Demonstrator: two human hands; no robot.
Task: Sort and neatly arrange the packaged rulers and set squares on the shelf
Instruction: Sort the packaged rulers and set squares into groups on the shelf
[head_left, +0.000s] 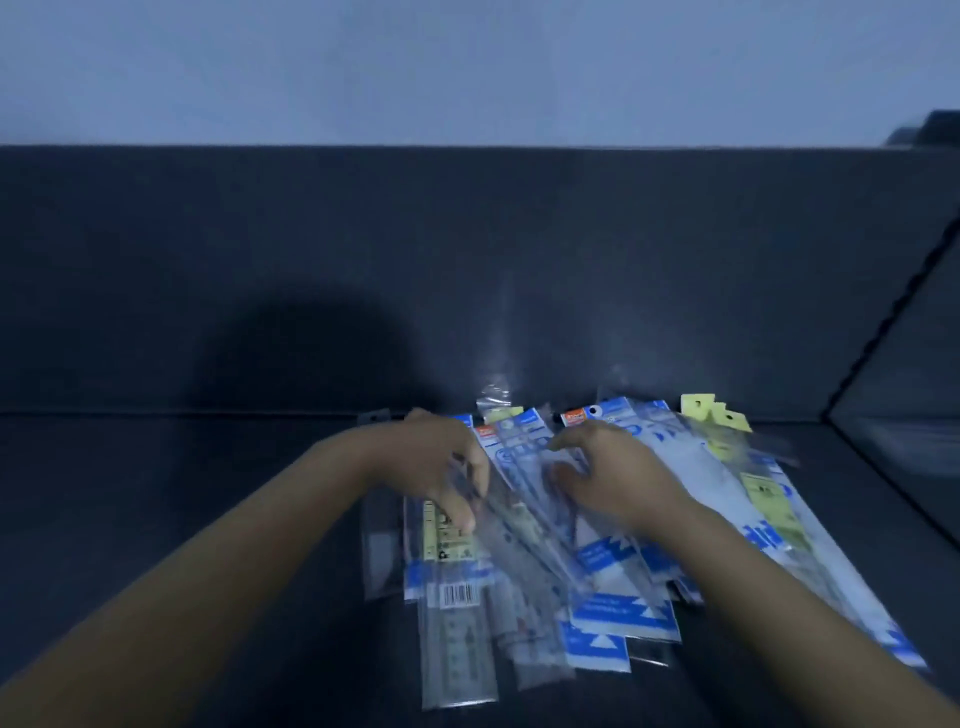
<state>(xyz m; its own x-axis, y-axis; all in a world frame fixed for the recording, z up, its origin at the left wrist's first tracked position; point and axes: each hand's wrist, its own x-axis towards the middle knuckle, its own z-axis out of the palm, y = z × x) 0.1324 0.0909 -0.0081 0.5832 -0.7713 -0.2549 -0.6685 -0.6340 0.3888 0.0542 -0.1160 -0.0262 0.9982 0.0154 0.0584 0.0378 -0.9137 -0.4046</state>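
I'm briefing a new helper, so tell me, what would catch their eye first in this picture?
A messy pile of packaged rulers, mostly blue and white, fans across the dark shelf at centre right. The left hand and right hand rest on its middle, too blurred to tell their hold. Yellow header cards poke out at the back right.

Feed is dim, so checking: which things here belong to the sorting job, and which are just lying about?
Job: pile of packaged rulers; barcoded ruler pack; yellow-carded packs; left hand; right hand; shelf.
Lying about: dark object at top right, too blurred to name.
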